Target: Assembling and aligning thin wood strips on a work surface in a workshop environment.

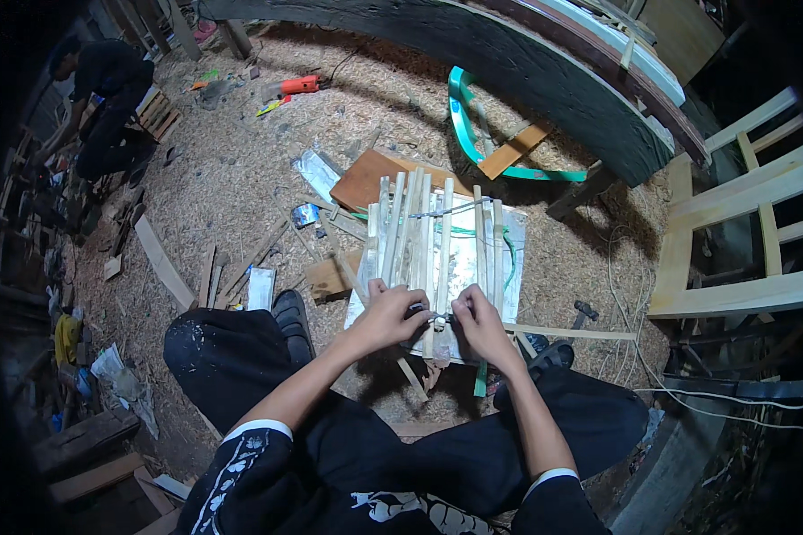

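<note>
Several thin wooden slats (408, 236) lie side by side, pointing away from me, on a whitish board (511, 259) between my legs. Near their close ends, my left hand (391, 316) and my right hand (484, 328) face each other with fingers pinched. A thin dark strip or cord (440, 316) runs between the fingertips, across the end of a middle slat. Its exact kind is too small to make out. Farther up, a similar dark strip (455, 209) crosses the slats, and a green cord (509, 241) loops at their right.
A hammer (585, 311) lies on the shavings at right. Beyond the slats are a brown board (366, 183), a curved green frame (459, 111) and a long bench (544, 71). A red flashlight (300, 85) lies far left of centre. Another person (111, 98) crouches at far left.
</note>
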Tool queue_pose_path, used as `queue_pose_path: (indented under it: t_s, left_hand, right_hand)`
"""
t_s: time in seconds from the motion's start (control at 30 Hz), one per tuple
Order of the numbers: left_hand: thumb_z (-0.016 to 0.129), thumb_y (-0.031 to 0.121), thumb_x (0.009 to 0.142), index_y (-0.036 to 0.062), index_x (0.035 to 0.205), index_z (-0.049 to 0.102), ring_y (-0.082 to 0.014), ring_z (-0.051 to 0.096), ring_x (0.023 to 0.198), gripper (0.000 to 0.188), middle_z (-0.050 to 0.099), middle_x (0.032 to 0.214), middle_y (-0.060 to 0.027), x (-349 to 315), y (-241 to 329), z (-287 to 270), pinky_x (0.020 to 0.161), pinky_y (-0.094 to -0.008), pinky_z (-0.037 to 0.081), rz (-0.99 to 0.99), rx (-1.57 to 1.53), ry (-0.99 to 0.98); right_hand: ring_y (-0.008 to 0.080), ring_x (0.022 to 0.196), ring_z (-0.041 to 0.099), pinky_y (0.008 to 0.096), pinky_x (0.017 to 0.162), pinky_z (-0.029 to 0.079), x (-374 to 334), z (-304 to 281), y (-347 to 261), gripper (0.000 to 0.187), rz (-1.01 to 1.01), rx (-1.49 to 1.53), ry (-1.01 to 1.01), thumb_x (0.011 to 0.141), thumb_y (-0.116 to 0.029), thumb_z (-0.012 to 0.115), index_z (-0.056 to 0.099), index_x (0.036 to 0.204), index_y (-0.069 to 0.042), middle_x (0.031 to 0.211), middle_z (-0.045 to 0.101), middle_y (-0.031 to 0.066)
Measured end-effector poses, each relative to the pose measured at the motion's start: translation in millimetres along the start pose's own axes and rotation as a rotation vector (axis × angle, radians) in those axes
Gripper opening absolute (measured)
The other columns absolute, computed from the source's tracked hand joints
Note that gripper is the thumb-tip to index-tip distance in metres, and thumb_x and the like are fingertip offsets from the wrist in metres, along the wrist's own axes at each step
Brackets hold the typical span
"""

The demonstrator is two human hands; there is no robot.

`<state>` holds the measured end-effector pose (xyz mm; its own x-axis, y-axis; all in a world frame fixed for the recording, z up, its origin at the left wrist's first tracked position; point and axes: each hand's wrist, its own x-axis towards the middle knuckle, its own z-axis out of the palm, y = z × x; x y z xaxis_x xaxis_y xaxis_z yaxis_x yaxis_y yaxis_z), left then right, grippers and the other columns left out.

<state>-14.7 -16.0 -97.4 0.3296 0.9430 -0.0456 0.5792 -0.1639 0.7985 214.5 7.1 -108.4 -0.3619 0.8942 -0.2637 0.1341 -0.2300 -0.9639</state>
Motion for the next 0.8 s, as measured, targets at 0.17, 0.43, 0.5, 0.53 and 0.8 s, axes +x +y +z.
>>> queue_pose_path:
  t_s: [0.17, 0.43, 0.5, 0.53, 0.8]
  left_hand:
    - [0.070, 0.027, 0.092, 0.0089, 0.100, 0.069, -0.0293, 0.064, 0.089, 0.020, 0.068, 0.087, -0.0129, 0.3, 4.6, -1.7, 0.092, -0.0443, 0.029, 0.035, 0.064, 0.036]
    - [0.070, 0.027, 0.093, 0.0073, 0.097, 0.070, -0.0256, 0.063, 0.080, 0.020, 0.067, 0.078, -0.0096, 3.8, 12.4, 0.3, 0.091, -0.0426, 0.028, 0.024, 0.052, 0.180]
    - [0.070, 0.027, 0.093, 0.0075, 0.096, 0.070, -0.0240, 0.062, 0.077, 0.020, 0.066, 0.076, -0.0082, 5.2, 19.2, -3.3, 0.090, -0.0422, 0.027, -0.012, 0.047, 0.185]
    - [0.069, 0.027, 0.094, 0.0074, 0.096, 0.070, -0.0220, 0.060, 0.075, 0.020, 0.065, 0.074, -0.0065, 5.3, 21.9, -6.0, 0.091, -0.0421, 0.026, -0.067, 0.019, 0.181]
    - [0.072, 0.027, 0.094, 0.0083, 0.091, 0.068, -0.0133, 0.060, 0.073, 0.019, 0.062, 0.070, 0.0004, 5.0, 19.0, -3.3, 0.095, -0.0410, 0.024, -0.187, -0.394, 0.223]
  right_hand:
    - [0.0411, 0.093, 0.057, 0.0479, 0.088, 0.044, -12.3, 9.9, -33.2, 0.024, -0.368, -0.891, -0.073, 0.090, -0.010, 0.068, 0.056, 0.110, -0.003, 0.095, 0.060, 0.0197]
    - [0.0430, 0.102, 0.056, 0.0495, 0.087, 0.047, -9.5, 5.9, -33.2, 0.048, -0.267, -0.999, -0.132, 0.079, -0.004, 0.079, 0.053, 0.119, -0.003, 0.108, 0.056, 0.0205]
    - [0.0432, 0.103, 0.056, 0.0495, 0.088, 0.047, -10.4, 4.5, -34.1, 0.049, -0.258, -0.963, -0.131, 0.079, -0.004, 0.080, 0.053, 0.120, -0.004, 0.108, 0.055, 0.0204]
    - [0.0434, 0.103, 0.056, 0.0495, 0.089, 0.047, -11.2, 5.3, -37.4, 0.051, -0.252, -0.928, -0.138, 0.078, -0.004, 0.080, 0.052, 0.122, -0.004, 0.108, 0.054, 0.0204]
    - [0.0438, 0.103, 0.056, 0.0503, 0.089, 0.047, -12.9, 3.5, -60.9, 0.045, -0.359, -0.872, -0.052, 0.082, 0.000, 0.075, 0.055, 0.121, -0.004, 0.105, 0.054, 0.0203]
